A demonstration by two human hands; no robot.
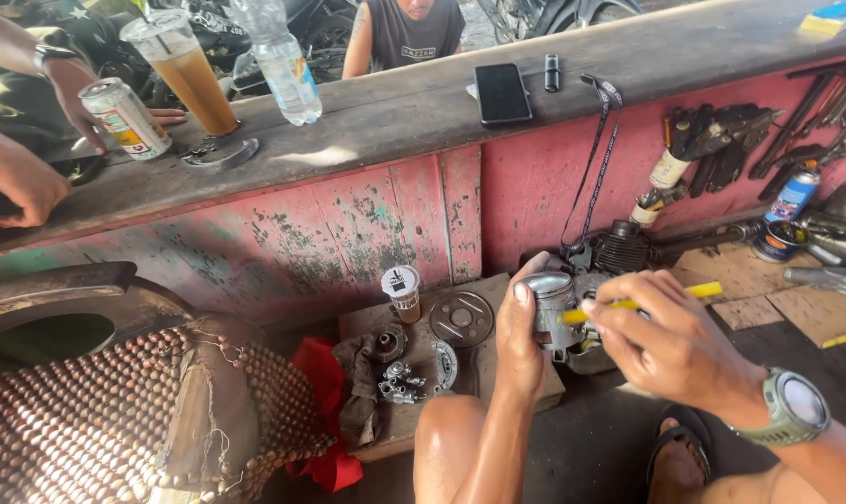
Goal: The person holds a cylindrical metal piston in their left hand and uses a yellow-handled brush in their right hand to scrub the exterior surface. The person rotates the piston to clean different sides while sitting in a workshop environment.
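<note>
My left hand (523,329) grips a grey metal piston (550,301), holding it upright over a wooden board (497,369) on the floor. My right hand (667,338), with a grey watch on its wrist, holds a thin yellow-handled tool (698,291) whose tip rests against the piston's side. On the board lie a round metal disc (461,319), a small pile of bolts and metal parts (399,383), a dirty rag (362,383) and a small white-lidded cup (403,291). My bare knee (446,439) is just below the board.
A wooden counter (395,112) over a red wall carries a black phone (502,93), water bottle (281,58), iced drink cup (185,70) and can (124,117). Other people's hands rest at its left; another person sits behind. A beaded seat cover (115,420) is left, tools (721,140) right.
</note>
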